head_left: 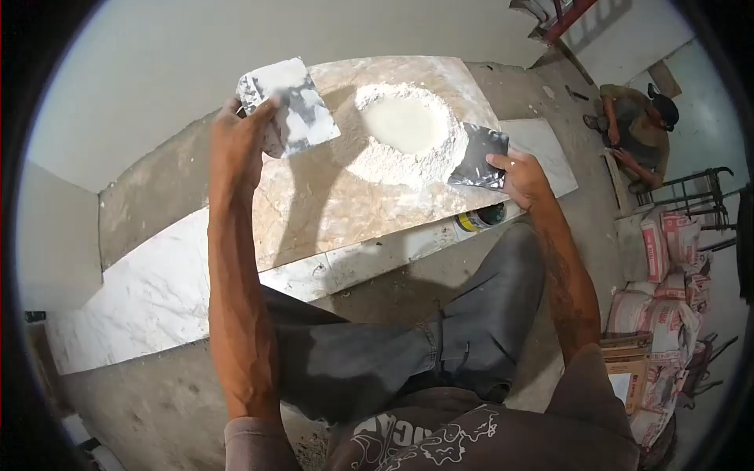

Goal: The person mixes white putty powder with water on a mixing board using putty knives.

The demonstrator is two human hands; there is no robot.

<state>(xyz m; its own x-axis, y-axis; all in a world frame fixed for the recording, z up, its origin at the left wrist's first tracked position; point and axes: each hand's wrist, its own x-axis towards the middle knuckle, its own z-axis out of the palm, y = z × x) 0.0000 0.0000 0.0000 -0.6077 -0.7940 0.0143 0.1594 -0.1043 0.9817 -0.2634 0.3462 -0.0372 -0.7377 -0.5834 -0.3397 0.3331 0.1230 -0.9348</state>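
My left hand [245,132] grips a flat rectangular scraper [294,110] smeared with white powder, thumb on its face, raised over the left part of a marbled tan slab [314,220]. In my right hand [525,179] is a second flat scraper [481,157], dark with white smears, pinched at its right side. Its far edge overlaps the rim of a ring of white powder [377,165] on the slab. A pool of whitish liquid [404,125] fills the ring's middle. Both hands are closed around their scrapers.
White marbled tiles [133,294] lie under the slab. Below its near edge stands a round can [481,217]. At the right a person [640,133] in a dark cap sits low near a metal frame [699,196]. Stacked printed sacks [652,306] and a cardboard box [628,365] stand nearer.
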